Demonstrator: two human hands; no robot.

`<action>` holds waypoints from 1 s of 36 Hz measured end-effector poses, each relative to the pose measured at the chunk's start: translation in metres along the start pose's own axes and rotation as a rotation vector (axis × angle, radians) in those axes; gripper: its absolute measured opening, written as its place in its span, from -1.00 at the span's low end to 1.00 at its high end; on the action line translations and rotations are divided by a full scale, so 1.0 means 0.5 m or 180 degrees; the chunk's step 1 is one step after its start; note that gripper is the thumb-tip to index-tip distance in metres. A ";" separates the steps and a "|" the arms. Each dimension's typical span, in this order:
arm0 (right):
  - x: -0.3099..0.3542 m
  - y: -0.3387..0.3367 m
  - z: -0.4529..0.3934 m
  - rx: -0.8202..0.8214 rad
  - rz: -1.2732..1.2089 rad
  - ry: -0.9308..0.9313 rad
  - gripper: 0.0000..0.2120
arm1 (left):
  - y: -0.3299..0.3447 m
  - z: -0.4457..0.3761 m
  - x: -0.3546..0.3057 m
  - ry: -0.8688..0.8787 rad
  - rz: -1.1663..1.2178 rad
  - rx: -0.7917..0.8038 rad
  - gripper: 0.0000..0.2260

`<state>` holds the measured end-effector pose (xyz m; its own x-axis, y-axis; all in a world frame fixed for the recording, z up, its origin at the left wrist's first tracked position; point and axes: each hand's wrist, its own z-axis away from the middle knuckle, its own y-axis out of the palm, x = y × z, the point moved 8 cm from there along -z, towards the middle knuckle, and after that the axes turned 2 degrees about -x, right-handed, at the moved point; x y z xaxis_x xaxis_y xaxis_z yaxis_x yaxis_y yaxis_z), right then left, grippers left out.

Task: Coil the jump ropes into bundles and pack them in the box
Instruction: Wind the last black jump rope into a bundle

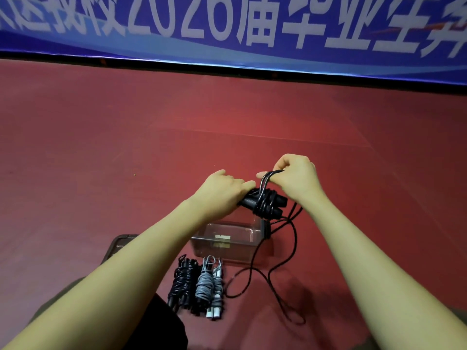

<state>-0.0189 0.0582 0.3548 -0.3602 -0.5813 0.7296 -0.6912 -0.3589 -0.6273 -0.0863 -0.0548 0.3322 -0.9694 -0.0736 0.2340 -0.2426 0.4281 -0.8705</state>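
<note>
- The surface is a dark red floor (106, 137), matte, running back to a black strip at the foot of a wall.
- Above that strip hangs a blue banner (252, 34) with large pale characters and the digits 2026 — it fills the top of the view.
- On the floor near the person lie three coiled bundles side by side: a black bundle (182, 282), a grey bundle (205, 284) and a grey-and-white bundle (217, 291) with white handle ends.
- A dark lid (118, 245) lies left of the box, partly hidden by the left forearm.
- The clear plastic box (227, 256) sits on the floor just beyond the bundles; only small pale labels show through it, and no rope lies in it.
- The black jump rope (264, 204) is held in the air over the box, its handles together and cord wound round them.
- The left hand (219, 193) grips the handle ends, fingers curled.
- The right hand (294, 176) pinches a loop of cord, fingers closed — the loose cord trails down past the box's right end onto the floor.
</note>
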 end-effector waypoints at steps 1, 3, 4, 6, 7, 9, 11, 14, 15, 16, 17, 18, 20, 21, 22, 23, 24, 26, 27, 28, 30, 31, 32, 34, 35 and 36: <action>-0.005 0.001 -0.001 0.0040 -0.0011 0.0031 -0.65 | -0.011 -0.001 -0.004 0.0105 0.0014 -0.0178 -0.91; -0.018 0.006 -0.003 0.0140 -0.0056 0.0098 -0.66 | -0.025 -0.002 -0.011 0.0294 -0.0074 -0.0471 -0.92; -0.022 0.009 -0.003 0.0195 -0.0087 0.0117 -0.65 | -0.034 -0.002 -0.016 0.0361 -0.0091 -0.0561 -0.92; -0.022 0.013 -0.003 0.0260 -0.0182 0.0077 -0.62 | -0.048 0.000 -0.024 0.0421 -0.0101 -0.0699 -0.93; -0.023 0.014 -0.004 0.0256 -0.0252 0.0055 -0.61 | -0.052 0.001 -0.027 0.0423 -0.0079 -0.0764 -0.94; -0.027 0.014 -0.003 0.0255 -0.0443 0.0010 -0.64 | -0.062 0.003 -0.029 0.0338 0.0093 -0.0834 -0.95; -0.024 0.028 0.002 0.0488 -0.0749 -0.0138 -0.70 | -0.070 0.003 -0.025 0.0113 0.0333 -0.0848 -0.93; -0.017 0.040 0.010 0.0754 -0.0694 -0.0259 -0.73 | -0.083 -0.006 -0.009 -0.0522 0.0716 -0.0725 -0.90; -0.014 0.044 0.016 0.0843 -0.0553 -0.0201 -0.70 | -0.078 -0.007 0.000 -0.0826 0.0863 -0.0563 -0.94; -0.011 0.049 0.018 0.0895 -0.0355 -0.0198 -0.68 | -0.065 -0.007 0.011 -0.1156 0.1029 -0.0370 -0.93; -0.005 0.053 0.021 0.0920 -0.0217 -0.0261 -0.67 | -0.056 -0.005 0.022 -0.1457 0.1123 -0.0281 -0.88; 0.000 0.058 0.025 0.0966 -0.0151 -0.0301 -0.68 | -0.045 -0.003 0.032 -0.1695 0.1148 -0.0198 -0.85; 0.006 0.068 0.034 0.1131 -0.0138 -0.0303 -0.72 | -0.029 -0.001 0.043 -0.2065 0.1189 -0.0080 -0.86; 0.008 0.070 0.036 0.1194 -0.0130 -0.0278 -0.75 | -0.022 0.000 0.047 -0.2195 0.1194 -0.0020 -0.88; 0.007 0.072 0.038 0.1243 -0.0128 -0.0240 -0.77 | -0.016 0.001 0.049 -0.2280 0.1159 0.0061 -0.89; 0.007 0.072 0.037 0.1262 -0.0148 -0.0220 -0.77 | -0.011 0.001 0.050 -0.2342 0.1096 0.0139 -0.89; 0.008 0.073 0.037 0.1283 -0.0169 -0.0209 -0.75 | -0.009 0.002 0.050 -0.2399 0.1064 0.0165 -0.88; 0.009 0.077 0.041 0.1340 -0.0172 -0.0220 -0.71 | -0.004 0.008 0.052 -0.2525 0.1068 0.0199 -0.91; 0.009 0.081 0.044 0.1394 -0.0163 -0.0235 -0.72 | 0.002 0.013 0.055 -0.2602 0.1058 0.0245 -0.91; 0.011 0.085 0.048 0.1451 -0.0134 -0.0267 -0.74 | 0.008 0.019 0.059 -0.2675 0.1022 0.0307 -0.90; 0.017 0.091 0.056 0.1552 -0.0036 -0.0360 -0.79 | 0.019 0.028 0.067 -0.2747 0.0861 0.0443 -0.92; 0.019 0.092 0.058 0.1576 0.0017 -0.0397 -0.82 | 0.023 0.032 0.070 -0.2748 0.0751 0.0502 -0.92; 0.021 0.091 0.060 0.1594 0.0040 -0.0421 -0.85 | 0.025 0.035 0.071 -0.2746 0.0644 0.0557 -0.91; 0.024 0.093 0.063 0.1625 0.0039 -0.0490 -0.89 | 0.030 0.042 0.075 -0.2719 0.0454 0.0656 -0.90; 0.030 0.095 0.065 0.1643 0.0092 -0.0588 -0.91 | 0.034 0.045 0.076 -0.2686 0.0360 0.0709 -0.90; 0.036 0.097 0.068 0.1650 0.0205 -0.0719 -0.91 | 0.038 0.048 0.078 -0.2630 0.0261 0.0766 -0.89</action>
<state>-0.0376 0.0055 0.3285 -0.2092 -0.7352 0.6447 -0.2538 -0.5959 -0.7619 -0.1295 -0.0712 0.3145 -0.6770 -0.7221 -0.1421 -0.0813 0.2653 -0.9607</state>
